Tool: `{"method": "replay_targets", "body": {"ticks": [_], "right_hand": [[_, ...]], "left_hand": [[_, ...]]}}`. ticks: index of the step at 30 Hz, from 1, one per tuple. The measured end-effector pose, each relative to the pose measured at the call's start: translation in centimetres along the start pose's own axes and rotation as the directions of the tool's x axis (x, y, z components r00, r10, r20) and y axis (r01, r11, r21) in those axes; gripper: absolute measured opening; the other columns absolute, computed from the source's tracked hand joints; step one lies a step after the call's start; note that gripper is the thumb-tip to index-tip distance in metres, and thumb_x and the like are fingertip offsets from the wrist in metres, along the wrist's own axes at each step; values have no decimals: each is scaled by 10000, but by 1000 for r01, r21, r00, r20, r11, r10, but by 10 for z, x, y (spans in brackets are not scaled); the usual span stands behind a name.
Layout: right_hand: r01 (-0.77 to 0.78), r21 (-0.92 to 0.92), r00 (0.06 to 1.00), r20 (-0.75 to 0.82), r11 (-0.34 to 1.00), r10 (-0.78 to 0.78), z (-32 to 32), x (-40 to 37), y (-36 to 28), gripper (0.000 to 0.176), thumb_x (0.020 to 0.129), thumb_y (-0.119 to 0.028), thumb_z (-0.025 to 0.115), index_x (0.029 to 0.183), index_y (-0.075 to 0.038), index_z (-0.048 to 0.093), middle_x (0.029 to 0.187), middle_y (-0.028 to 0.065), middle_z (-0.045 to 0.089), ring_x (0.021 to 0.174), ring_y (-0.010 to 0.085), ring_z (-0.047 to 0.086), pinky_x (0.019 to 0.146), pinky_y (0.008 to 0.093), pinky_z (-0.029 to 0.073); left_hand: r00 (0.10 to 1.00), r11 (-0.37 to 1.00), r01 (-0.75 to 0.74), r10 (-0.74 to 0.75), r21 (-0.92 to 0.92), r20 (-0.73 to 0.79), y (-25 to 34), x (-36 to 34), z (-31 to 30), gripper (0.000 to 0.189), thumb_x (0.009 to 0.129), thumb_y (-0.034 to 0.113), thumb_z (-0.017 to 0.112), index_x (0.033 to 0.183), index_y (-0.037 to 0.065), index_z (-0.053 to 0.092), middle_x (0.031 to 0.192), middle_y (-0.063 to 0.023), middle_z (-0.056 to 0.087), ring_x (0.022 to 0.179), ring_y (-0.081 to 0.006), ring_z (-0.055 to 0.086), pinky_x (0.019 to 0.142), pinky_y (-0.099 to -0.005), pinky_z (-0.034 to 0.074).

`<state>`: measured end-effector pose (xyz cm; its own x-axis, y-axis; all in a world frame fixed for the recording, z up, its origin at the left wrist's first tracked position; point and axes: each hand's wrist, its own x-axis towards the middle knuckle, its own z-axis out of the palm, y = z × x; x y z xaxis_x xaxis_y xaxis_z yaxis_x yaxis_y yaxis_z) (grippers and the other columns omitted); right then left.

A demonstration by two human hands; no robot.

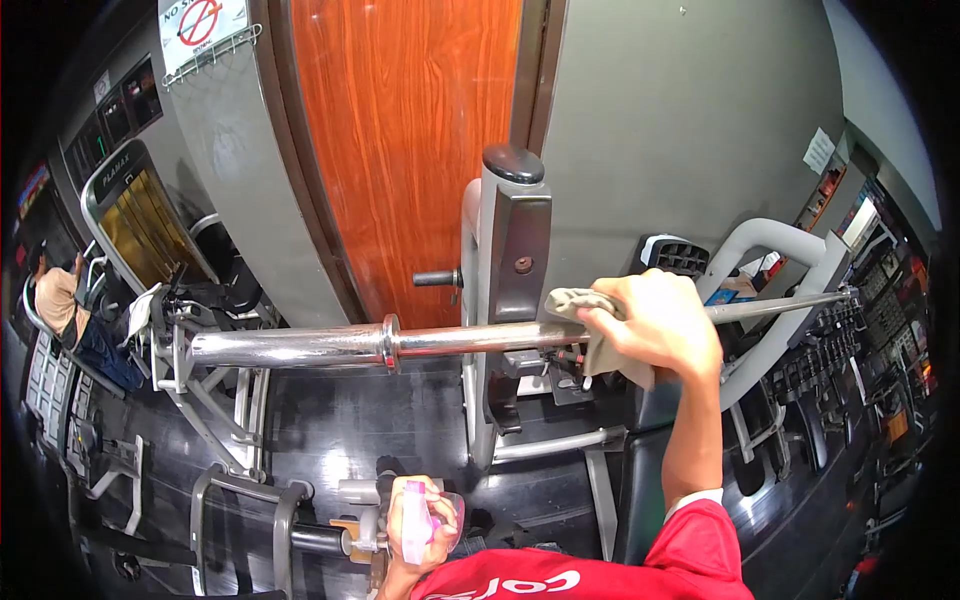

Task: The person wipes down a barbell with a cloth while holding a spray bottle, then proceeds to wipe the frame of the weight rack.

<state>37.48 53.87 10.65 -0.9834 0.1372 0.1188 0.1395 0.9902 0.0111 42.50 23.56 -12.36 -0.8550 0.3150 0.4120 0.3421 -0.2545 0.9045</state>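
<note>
A chrome barbell (460, 340) lies level across the middle of the view, with its thick sleeve and collar at the left. My right hand (660, 325) is wrapped over the bar and grips a grey-beige cloth (618, 362) against it; part of the cloth hangs below the bar. Lower down, close to my body, my left hand (437, 528) is closed around a pink and whitish spray bottle (414, 525). The fingers cover part of the bottle.
A grey machine upright (515, 250) with a side peg stands behind the bar. Behind it is a wooden door (410, 150). Another person (65, 310) sits at equipment on the far left. Dumbbell racks (820, 350) stand at the right.
</note>
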Motion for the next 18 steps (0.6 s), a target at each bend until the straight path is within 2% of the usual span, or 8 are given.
{"method": "replay_targets", "body": {"ticks": [2,4,6,9,10,13,16,18], "right_hand": [[12,71,1000,7,997,-13,-7,-4,1,314,879,-413,603,959,-138,731,781,165,692,764,338,687,684,427,532],[203,323,979,-89,924,-184,-7,-5,-2,314,883,-399,601,1026,-146,721,812,155,702,794,350,684,718,433,531],[308,337,951,-102,890,-291,4,5,-12,341,889,-370,587,1151,-170,675,911,143,712,882,347,675,783,435,527],[354,243,934,-132,903,-331,39,22,-24,365,886,-339,586,1197,-156,645,975,130,711,921,348,670,798,453,530],[356,308,934,-95,882,-344,48,23,-24,351,892,-335,581,1187,-157,649,987,128,710,941,340,670,793,456,531],[335,314,942,-123,888,-312,49,10,-19,346,894,-341,583,1183,-164,652,966,133,712,916,337,678,778,452,535],[181,109,983,18,977,-184,28,-5,-10,361,885,-377,606,1173,-167,660,919,124,716,840,325,691,726,443,532],[177,108,984,8,978,-179,17,-11,-3,338,876,-359,630,1148,-163,670,920,122,715,834,314,692,712,435,529]], "left_hand": [[1000,1000,5,-5,0,-8,-4,-1,0,548,877,349,733,1131,-14,410,1052,-126,448,621,-180,612,593,-326,511],[1000,1000,26,-26,-8,-13,-6,-1,1,541,877,346,733,1126,-12,412,1049,-127,450,615,-177,609,583,-320,508],[1000,999,5,-5,-40,-11,-6,3,6,522,870,318,742,1115,-29,439,1051,-150,454,628,-172,616,578,-295,503],[998,998,-61,61,-16,18,-7,7,7,515,859,301,756,1105,-48,468,1051,-173,463,641,-168,625,569,-269,501],[993,994,-106,105,22,50,-6,10,8,527,854,313,760,1106,-49,471,1049,-173,467,641,-169,627,566,-269,504],[999,996,-50,49,-70,-7,-4,7,13,528,850,319,764,1103,-46,480,1035,-181,484,647,-173,634,567,-271,515],[999,998,-36,36,-61,2,-4,6,11,507,856,304,758,1104,-42,483,1031,-183,488,649,-174,637,568,-272,517],[1000,998,-25,25,-63,9,-4,7,9,499,860,299,754,1106,-41,484,1030,-184,489,649,-173,638,570,-273,518]]}}
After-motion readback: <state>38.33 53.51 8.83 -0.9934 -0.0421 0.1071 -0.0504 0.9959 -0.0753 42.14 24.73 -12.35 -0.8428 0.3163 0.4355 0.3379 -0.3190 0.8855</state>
